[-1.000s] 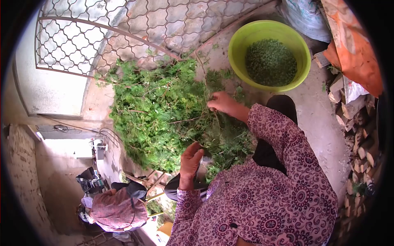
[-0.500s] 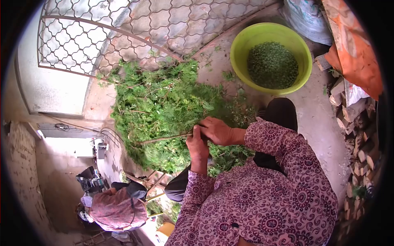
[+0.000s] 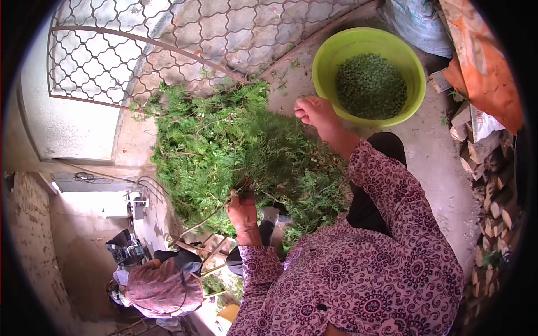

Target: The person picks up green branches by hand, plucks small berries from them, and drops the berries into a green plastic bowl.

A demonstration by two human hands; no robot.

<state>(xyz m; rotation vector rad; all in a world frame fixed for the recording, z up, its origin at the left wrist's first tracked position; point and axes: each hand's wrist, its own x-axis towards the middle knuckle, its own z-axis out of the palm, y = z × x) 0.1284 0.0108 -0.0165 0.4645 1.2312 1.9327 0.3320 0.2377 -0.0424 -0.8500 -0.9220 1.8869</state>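
My left hand (image 3: 242, 214) is closed around the woody stem of a leafy branch (image 3: 216, 213). Its bare end points down to the left, and dark green foliage spreads above my fingers. My right hand (image 3: 318, 115) is raised apart from the branch, near the left rim of a yellow-green basin (image 3: 326, 89). Its fingers are pinched together, and what they hold, if anything, is too small to make out. Small round green pieces (image 3: 371, 87) lie in the basin. Under both hands spreads a large heap of green cut branches (image 3: 196, 145).
A metal lattice (image 3: 168, 47) stands behind the heap. At the right are stacked firewood (image 3: 493, 210), an orange sheet (image 3: 485, 73) and a pale sack (image 3: 417, 25). Another person (image 3: 162, 285) sits at lower left, near a yellow container (image 3: 227, 316).
My hands have come apart: the right has moved up toward the basin, while the left has moved lower and left with the branch. The other person stays in place.
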